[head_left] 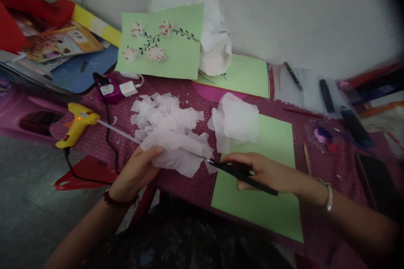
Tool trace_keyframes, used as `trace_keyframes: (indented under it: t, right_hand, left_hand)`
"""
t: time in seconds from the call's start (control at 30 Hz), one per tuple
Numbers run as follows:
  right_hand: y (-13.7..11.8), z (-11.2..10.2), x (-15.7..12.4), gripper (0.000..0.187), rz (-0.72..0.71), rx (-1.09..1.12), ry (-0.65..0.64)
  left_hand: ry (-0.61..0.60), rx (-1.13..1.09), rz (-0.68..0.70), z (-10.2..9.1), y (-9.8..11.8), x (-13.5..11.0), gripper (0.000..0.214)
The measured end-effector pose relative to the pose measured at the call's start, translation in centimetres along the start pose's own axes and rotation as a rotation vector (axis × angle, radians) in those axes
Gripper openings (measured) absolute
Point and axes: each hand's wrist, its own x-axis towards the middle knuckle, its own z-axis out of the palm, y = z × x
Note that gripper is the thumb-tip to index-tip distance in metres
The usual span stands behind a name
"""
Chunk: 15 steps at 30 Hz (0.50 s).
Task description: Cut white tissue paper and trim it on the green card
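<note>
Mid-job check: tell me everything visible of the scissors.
The scissors have long black handles, perhaps plastic, and a thin, metallic-looking blade. The right hand grips the handles over the green sheet. They point leftward, the visible blade across the white paper that the left hand holds. I cannot tell how far they are open.

Dim, flat, slightly hazy light covers the frame, its source out of view. The white paper (pixel 167 113) near the centre looks brightest. An orange light glows on the glue gun (pixel 75 128) at left. Blackness swallows the upper right corner; the right edge blurs.
</note>
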Motion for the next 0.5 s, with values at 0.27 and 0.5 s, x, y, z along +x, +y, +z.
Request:
trace_keyframes:
  t: [0.27, 0.5]
  right_hand:
    - [-0.1, 0.3, -0.1, 0.060, -0.001, -0.087, -0.031]
    - [-0.1, 0.4, 0.2, 0.062, -0.006, -0.093, -0.035]
  left_hand:
    - [-0.018, 0.102, 0.090, 0.0, -0.8, 0.0, 0.031]
    - [-0.043, 0.310, 0.078, -0.3, -2.0, -0.4, 0.034]
